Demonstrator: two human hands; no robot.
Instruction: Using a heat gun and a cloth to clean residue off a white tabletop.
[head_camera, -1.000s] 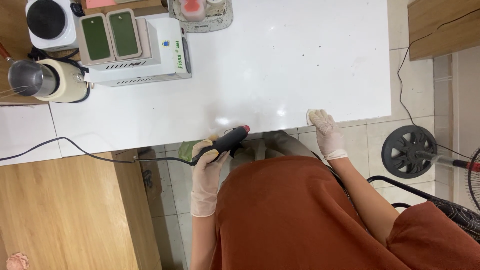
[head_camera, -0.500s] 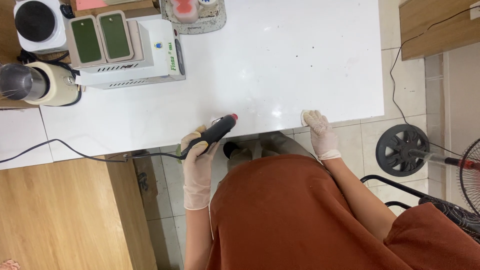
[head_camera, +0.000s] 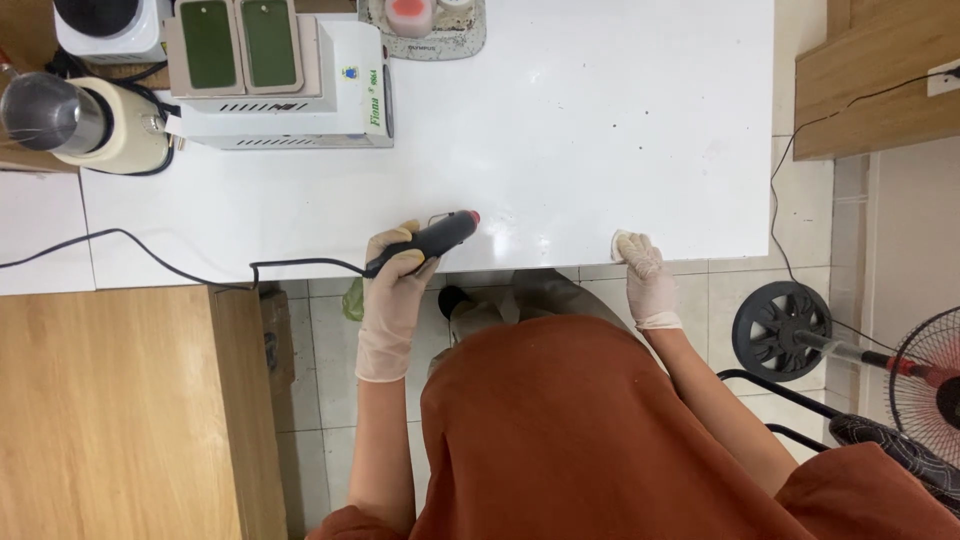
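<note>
Person's at the near edge of the white worktop (head_camera: 600, 120). Left hand (head_camera: 395, 285) is wrapped around a black corded tool (head_camera: 425, 240), tip low over the worktop. Right hand (head_camera: 645, 270) presses a small cloth (head_camera: 622, 240) on the edge, probably bracing. White machine (head_camera: 300, 90) sits at the far side.

Bright, even light; sharp focus, faint tabletop (head_camera: 600, 120) glare.
</note>
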